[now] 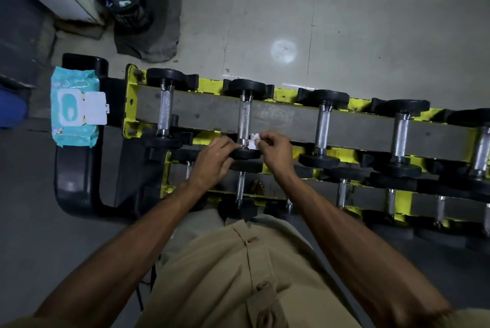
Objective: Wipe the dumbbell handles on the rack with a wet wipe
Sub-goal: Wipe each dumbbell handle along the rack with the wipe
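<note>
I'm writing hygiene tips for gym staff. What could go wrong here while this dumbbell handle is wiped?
1. The right hand pinches only a small crumpled wet wipe, so parts of the knurled handle may be missed.
2. The wipes pack lies with its lid open, so the wipes may dry out.

- Single head-worn wide-angle view, looking steeply down over the person's torso.
- It faces forward onto the rack (291,115) and floor (344,22), at arm's reach.
</note>
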